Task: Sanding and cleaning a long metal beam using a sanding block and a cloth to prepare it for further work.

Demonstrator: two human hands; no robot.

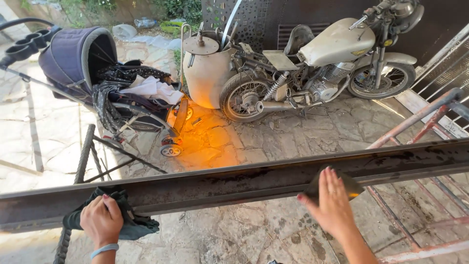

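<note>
My left hand hides part of the dark cloth; the steel beam runs off both frame sides.

Outdoor yard, cracked stone paving, sunlit at left, shaded at right. Dark blue pram at left with white cloth inside. Old pale motorcycle parked against dark perforated metal wall. Cream metal tank between pram and motorcycle; orange glow on paving below. Rusty red metal frame at right. Greenery along top edge.
</note>
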